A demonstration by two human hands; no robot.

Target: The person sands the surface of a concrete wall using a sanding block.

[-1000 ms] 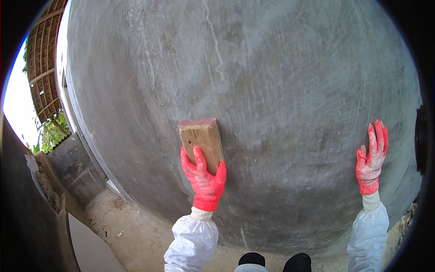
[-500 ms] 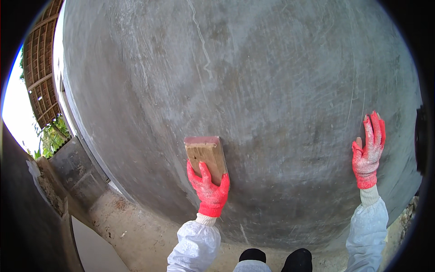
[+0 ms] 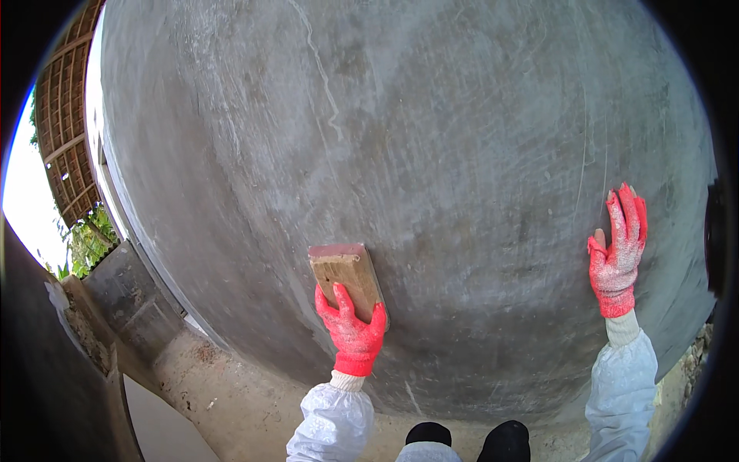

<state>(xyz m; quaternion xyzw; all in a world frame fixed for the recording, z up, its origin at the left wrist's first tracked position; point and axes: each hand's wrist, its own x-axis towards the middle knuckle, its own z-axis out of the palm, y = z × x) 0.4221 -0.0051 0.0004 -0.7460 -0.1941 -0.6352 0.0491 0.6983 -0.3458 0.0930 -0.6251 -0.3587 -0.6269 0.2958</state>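
Note:
My left hand, in a red-coated glove, grips a wooden sanding block by its sides and lower end. Reddish sandpaper wraps over the block's upper end, and its face lies against the grey cement wall. The underside of the block is hidden. Well to the right, my right hand rests on the same wall with fingers stretched upward. Its glove is also red, whitened with dust, and bare fingertips poke through. Nothing is in that hand.
Below the wall runs a dusty floor, where my dark shoes stand close to the wall's foot. A pale flat panel lies at lower left. Beyond the wall's left edge are a low grey wall, green plants and a woven roof.
The sanding block in my left hand has slid slightly downward on the wall. My right hand keeps its spread pose on the wall, and the whole view has shifted a little.

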